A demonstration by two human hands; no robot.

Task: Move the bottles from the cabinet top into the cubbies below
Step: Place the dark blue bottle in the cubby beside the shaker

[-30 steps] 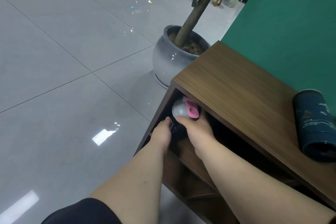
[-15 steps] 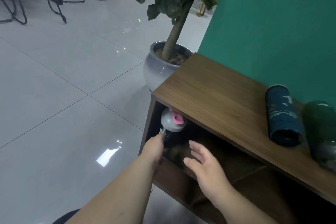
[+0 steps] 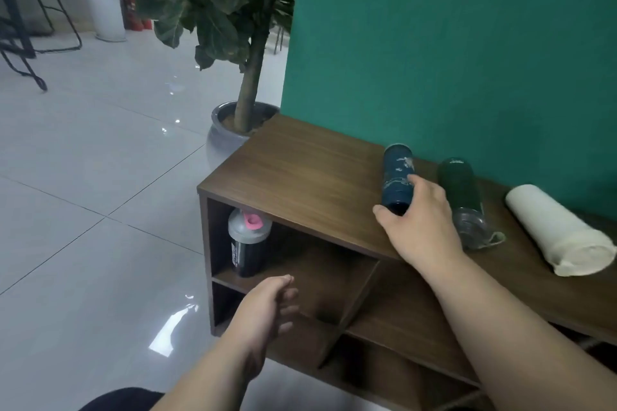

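Note:
A dark shaker bottle (image 3: pixel 247 243) with a grey lid and pink cap stands upright in the top left cubby of the wooden cabinet (image 3: pixel 300 170). On the cabinet top a dark blue bottle (image 3: pixel 397 173) lies on its side, and my right hand (image 3: pixel 417 223) wraps its near end, thumb on one side and fingers over the other. A green bottle (image 3: pixel 462 190) with a clear lid lies just right of it. My left hand (image 3: pixel 267 307) hangs loosely open in front of the cubbies, holding nothing.
A rolled cream towel (image 3: pixel 561 230) lies at the right on the cabinet top. A potted tree in a grey pot (image 3: pixel 222 130) stands at the cabinet's left end against the green wall. Glossy tiled floor spreads to the left, with stool legs (image 3: pixel 23 43) far back.
My left hand let go of the shaker bottle and drew back from the cubby. My right hand rose from the cubby to the cabinet top and closed around the blue bottle.

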